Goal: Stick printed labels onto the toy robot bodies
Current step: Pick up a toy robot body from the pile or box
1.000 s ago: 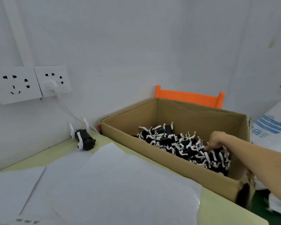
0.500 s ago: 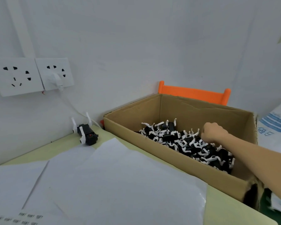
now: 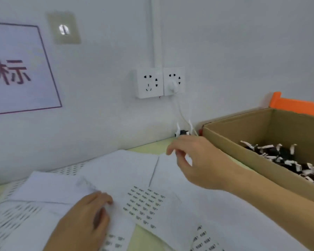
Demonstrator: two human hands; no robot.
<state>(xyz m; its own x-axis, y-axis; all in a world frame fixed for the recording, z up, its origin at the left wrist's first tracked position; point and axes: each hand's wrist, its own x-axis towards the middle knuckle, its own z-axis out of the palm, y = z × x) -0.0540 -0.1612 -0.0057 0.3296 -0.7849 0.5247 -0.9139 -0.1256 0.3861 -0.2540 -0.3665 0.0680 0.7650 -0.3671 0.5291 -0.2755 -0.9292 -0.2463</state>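
The right hand point(image 3: 198, 160) hovers above the white paper sheets point(image 3: 127, 171) on the pale green counter point(image 3: 152, 144), fingers loosely curled with thumb and forefinger drawn toward each other; whether they pinch anything cannot be told. The left hand point(image 3: 85, 220) rests on the white sheet of small printed labels point(image 3: 143, 205), fingers curled at the paper's edge. The labels lie between the two hands, nearer the left hand, their rows running diagonally toward the lower right. The black-and-white toy robot bodies point(image 3: 286, 160) lie heaped in the brown cardboard box point(image 3: 243, 156) to the right, beyond the right forearm; a single black toy robot point(image 3: 183, 132) sits against the wall just behind the right hand's knuckles, so the right hand is nearer to both.
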